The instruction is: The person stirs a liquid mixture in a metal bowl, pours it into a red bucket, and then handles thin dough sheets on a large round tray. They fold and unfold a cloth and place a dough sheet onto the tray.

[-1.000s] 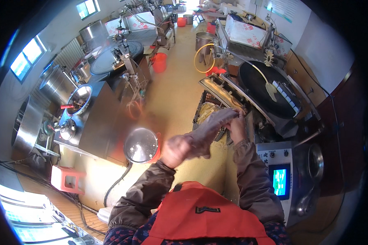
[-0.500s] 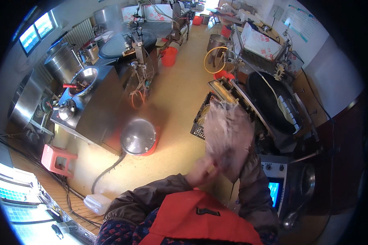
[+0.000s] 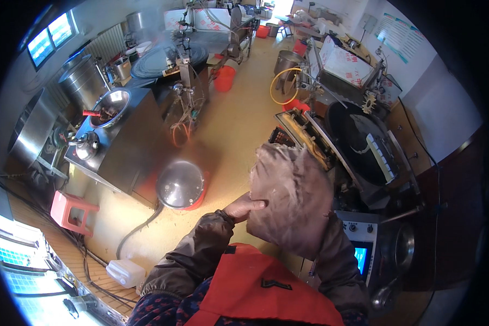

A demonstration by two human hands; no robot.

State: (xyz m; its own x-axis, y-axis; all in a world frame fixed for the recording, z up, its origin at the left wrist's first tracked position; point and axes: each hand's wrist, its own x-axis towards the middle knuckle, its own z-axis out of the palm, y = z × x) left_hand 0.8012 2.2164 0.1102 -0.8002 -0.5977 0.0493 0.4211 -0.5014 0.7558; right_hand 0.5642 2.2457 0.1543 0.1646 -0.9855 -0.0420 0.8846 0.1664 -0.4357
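Spread out in front of me is a limp, wrinkled, brownish-mauve sheet [image 3: 290,198], which looks like a large thin pancake. My left hand [image 3: 243,207] pinches its left edge, thumb on top and the other fingers mostly underneath. On the right, my forearm runs up to the sheet's lower right side; the sheet covers my right hand, so its fingers cannot be seen. Beyond and to the right lies a round black griddle [image 3: 339,125] with pale streaks on it and a white segmented bar [image 3: 381,157] across its near right part.
A black crate [image 3: 281,136] and a yellow-stained trough [image 3: 304,136] lie just beyond the sheet. A lidded red bucket [image 3: 180,185] stands left on the floor. At right are a control box with a screen [image 3: 361,258] and a metal ladle [image 3: 383,296]. A pink stool [image 3: 73,212] stands far left.
My left hand has moved left and up to the sheet's left edge. The sheet has shifted left and nearer, and is spread wider. More pale streaks show on the griddle.
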